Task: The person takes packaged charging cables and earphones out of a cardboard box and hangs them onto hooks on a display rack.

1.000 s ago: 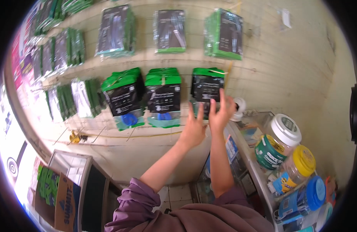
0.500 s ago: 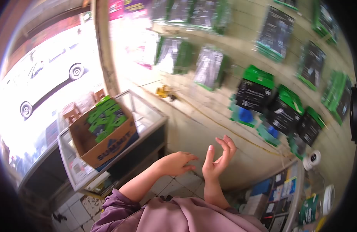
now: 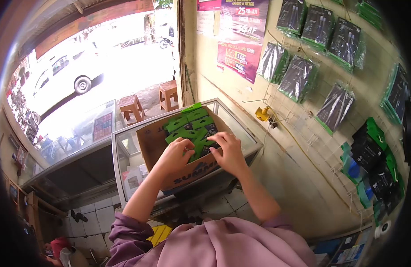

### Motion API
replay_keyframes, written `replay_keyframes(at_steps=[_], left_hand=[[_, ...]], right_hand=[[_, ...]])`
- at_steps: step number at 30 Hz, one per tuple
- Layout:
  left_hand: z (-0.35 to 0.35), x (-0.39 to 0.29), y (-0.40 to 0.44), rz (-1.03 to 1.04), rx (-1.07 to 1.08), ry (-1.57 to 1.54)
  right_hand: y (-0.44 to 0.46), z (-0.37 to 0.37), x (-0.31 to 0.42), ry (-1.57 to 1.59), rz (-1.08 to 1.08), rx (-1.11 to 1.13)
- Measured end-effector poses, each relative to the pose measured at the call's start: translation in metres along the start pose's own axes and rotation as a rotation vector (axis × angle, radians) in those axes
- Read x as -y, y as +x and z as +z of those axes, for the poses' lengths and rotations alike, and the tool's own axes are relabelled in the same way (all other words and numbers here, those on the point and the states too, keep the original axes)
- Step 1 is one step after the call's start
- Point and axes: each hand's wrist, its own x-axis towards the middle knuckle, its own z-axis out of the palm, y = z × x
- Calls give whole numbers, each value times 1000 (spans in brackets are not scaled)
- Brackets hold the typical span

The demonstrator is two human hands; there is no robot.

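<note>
A brown cardboard box (image 3: 183, 177) printed "SUMMIT" stands on the glass display case. Inside it lie several black packages with green tops (image 3: 187, 134), jumbled together. Over the near left part of the box is my left hand (image 3: 175, 155), its fingers bent and its thumb held apart from them. My right hand (image 3: 230, 152) is at the right side of the box, thumb and fingers apart, next to the packages. Nothing shows in either hand's grasp; whether the fingertips touch the packages I cannot tell.
The glass case (image 3: 235, 116) backs onto a wall with a wire rack. Clear-bagged accessories (image 3: 336, 107) and black-green packs (image 3: 370, 151) hang there. A yellow object (image 3: 262, 114) sits by the wall. Stools (image 3: 131, 107) stand outside. A person in red (image 3: 60, 247) is at lower left.
My view has swung left toward the box. Both hands have moved from the air beside the case to over the box, one at each side of the green-topped packages.
</note>
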Motion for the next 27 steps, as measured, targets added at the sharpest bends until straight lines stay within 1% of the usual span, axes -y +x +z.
replay_keyframes(at_steps=[1, 2, 4, 5, 7, 8, 9, 10, 11, 13, 14, 15, 16, 17, 18, 19, 20, 21, 22, 23, 24, 25, 26, 27], left_hand=[[0, 25, 12, -46, 74, 77], [1, 37, 19, -48, 78, 77], [4, 55, 30, -114, 327, 368], [7, 62, 36, -157, 402, 342], [17, 68, 44, -188, 413, 363], [21, 69, 47, -219, 420, 392], [25, 69, 51, -218, 422, 387], [28, 70, 54, -234, 479, 424], [31, 71, 57, -249, 536, 462], [36, 77, 57, -207, 525, 413], [39, 79, 57, -166, 511, 370], [37, 76, 57, -164, 515, 367], [33, 72, 56, -164, 480, 288], [30, 69, 55, -162, 442, 211], [30, 70, 55, -159, 444, 211], [30, 71, 55, -131, 264, 154], [31, 71, 55, -101, 83, 95], [26, 65, 55, -80, -34, 52], [25, 65, 58, -74, -32, 52], [22, 65, 62, -184, -72, -240], [21, 64, 66, -292, -108, -532], [18, 53, 65, -133, -195, -673], [14, 40, 65, -124, -184, -673], [9, 25, 65, -83, -297, -770]], right_hand=[[14, 12, -14, -49, -39, 160], [28, 27, -29, -47, -35, 160], [49, 48, -52, -100, -28, 460], [55, 55, -59, -101, -23, 463], [66, 63, -61, -248, 36, 708], [69, 66, -63, -249, 40, 712], [73, 67, -63, -187, 51, 821], [77, 68, -64, -125, 62, 929], [79, 70, -65, -127, 64, 931], [81, 77, -71, 64, 103, 1029], [81, 80, -74, 63, 107, 1031], [80, 83, -77, 37, 132, 1055], [79, 85, -80, 11, 157, 1079], [76, 86, -83, 11, 160, 1079], [71, 86, -86, 7, 120, 901], [67, 85, -89, 2, 81, 723], [64, 85, -93, 0, 84, 722], [63, 82, -93, 165, 65, 484], [63, 80, -93, 324, 44, 241], [64, 78, -93, 320, 46, 235], [70, 71, -85, 556, 111, 202], [77, 61, -74, 790, 175, 163], [82, 51, -63, 1023, 238, 119], [84, 38, -49, 816, 227, 31]])
